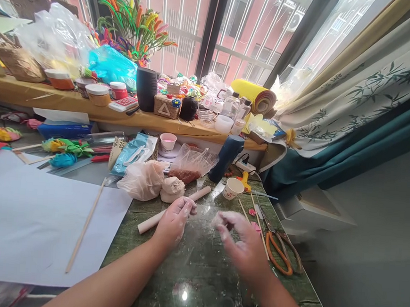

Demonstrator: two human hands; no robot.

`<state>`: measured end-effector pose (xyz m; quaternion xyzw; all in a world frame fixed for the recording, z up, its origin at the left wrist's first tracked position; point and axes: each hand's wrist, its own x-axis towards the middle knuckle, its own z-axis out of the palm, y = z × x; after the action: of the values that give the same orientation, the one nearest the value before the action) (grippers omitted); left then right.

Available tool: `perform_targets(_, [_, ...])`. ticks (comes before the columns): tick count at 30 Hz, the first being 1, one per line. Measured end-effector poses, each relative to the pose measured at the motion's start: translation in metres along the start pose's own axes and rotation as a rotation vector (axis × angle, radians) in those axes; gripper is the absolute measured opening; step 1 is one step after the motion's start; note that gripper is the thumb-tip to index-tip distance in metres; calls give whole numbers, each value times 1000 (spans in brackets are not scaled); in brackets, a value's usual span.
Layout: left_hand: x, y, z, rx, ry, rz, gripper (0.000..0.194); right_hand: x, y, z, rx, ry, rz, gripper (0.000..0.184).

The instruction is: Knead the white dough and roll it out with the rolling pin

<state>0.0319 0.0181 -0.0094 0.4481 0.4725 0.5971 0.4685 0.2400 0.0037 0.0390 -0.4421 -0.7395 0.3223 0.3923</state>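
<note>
My left hand (176,220) is closed above the table, fingers curled and thumb pressed to them. Whatever it may hold is hidden. Facing it, my right hand (243,237) has its fingertips and thumb drawn together, slightly blurred; something small and pale may be between them. Whitish residue coats both hands. A pale rolling pin (150,221) lies slantwise behind my left hand, partly covered by it. Just past the pin sits a lump of off-white clay (173,189), beside a plastic bag (144,179). Beneath my hands is a smeared transparent sheet (196,266).
Orange-handled scissors (278,254) and thin sticks lie at the right table edge. A paper cup (233,189), a yellow glue gun (245,180) and a dark blue cylinder (227,158) stand behind. White paper (43,226) bearing a wooden stick (86,224) covers the left side.
</note>
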Motion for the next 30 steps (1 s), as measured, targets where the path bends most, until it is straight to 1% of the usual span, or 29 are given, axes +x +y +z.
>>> perform_targets(1, [0,0,0,-11,-1,-5,34,4,-12,-10,-1,60,-77,25])
perform_targets(2, [0,-1,0,-16,-2,-8,34,6,-21,-17,29,166,-149,29])
perform_targets(4, [0,-1,-1,-7,1,-4,34,4,-29,-22,84,354,-246,35])
perform_targets(5, [0,-2,-1,4,1,-1,33,1,-25,-19,78,360,-280,35])
perform_targets(6, [0,-3,-2,17,4,3,33,-3,-17,-13,46,300,-300,33])
perform_targets(7, [0,-4,-3,27,9,6,33,-7,-5,-5,-38,96,-279,31])
perform_targets(8, [0,-4,-3,34,12,9,33,-12,8,3,-117,-100,-299,33])
perform_targets(9, [0,-5,-4,38,15,11,34,-17,22,11,-194,-190,-259,38])
perform_targets(10, [0,-4,-4,40,17,13,34,-22,36,18,-249,-210,-214,40])
perform_targets(11, [0,-4,-3,37,17,13,34,-26,46,23,-278,-199,-186,40])
perform_targets(13, [-1,-2,-2,31,14,12,34,-32,59,27,-292,-152,-136,43])
perform_targets(15, [-1,0,-1,32,15,6,34,-33,61,29,-271,-134,-118,46])
perform_targets(18, [0,0,0,33,12,2,32,-30,54,33,-253,-103,-86,50])
perform_targets(19, [0,0,0,33,10,3,32,-29,51,36,-251,-87,-61,49])
perform_targets(21, [0,-1,-1,35,4,6,33,-26,48,41,-233,-69,7,43])
perform_targets(23, [1,-2,-1,43,1,6,33,-25,46,44,-175,-52,75,34])
perform_targets(25, [1,-3,-1,53,2,2,34,-25,45,45,-45,-10,164,30])
perform_targets(26, [1,-4,-1,51,6,-1,35,-27,43,45,62,21,231,32])
perform_targets(28, [1,-5,-2,39,5,-5,36,-30,37,46,345,71,378,39])
perform_targets(30, [-2,-4,-4,52,-37,24,34,-33,28,49,639,88,484,48])
